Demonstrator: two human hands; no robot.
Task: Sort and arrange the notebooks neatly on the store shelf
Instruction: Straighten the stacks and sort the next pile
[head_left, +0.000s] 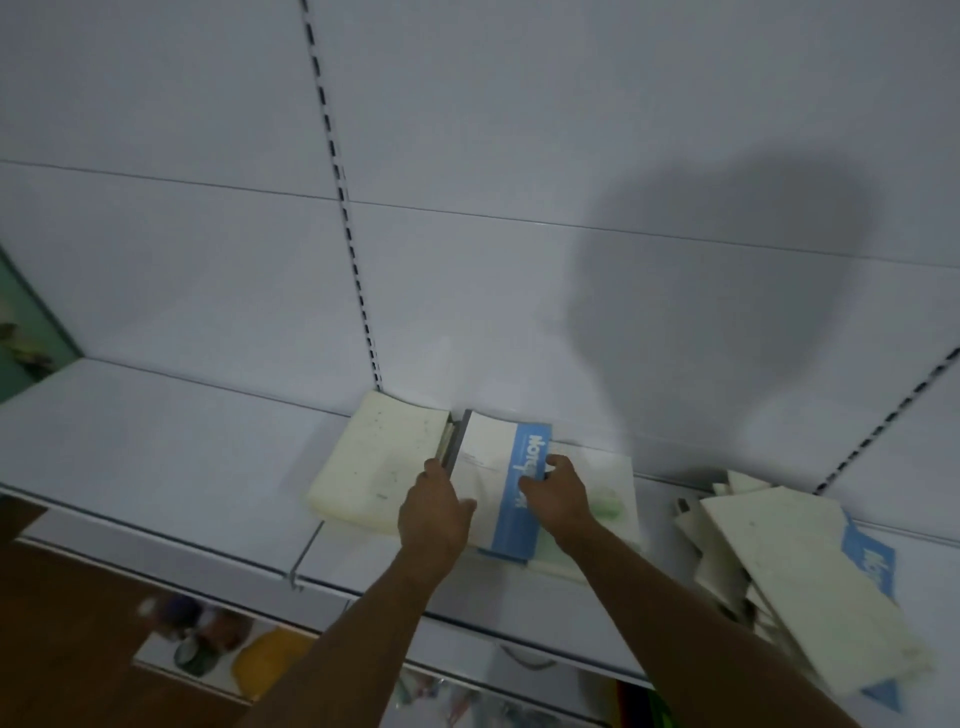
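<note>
gripping the blue-striped notebook (498, 483) at both side edges, left hand (434, 512) and right hand (558, 493) are clamping it. looking thin, light, bendy; edges are suiting it best.

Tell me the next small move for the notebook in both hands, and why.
Probably slide the blue-banded notebook left until it sits flush against the cream stack. The left hand and right hand hold its two edges, it lies skewed over a green-marked notebook, and a gap shows beside the stack.
</note>
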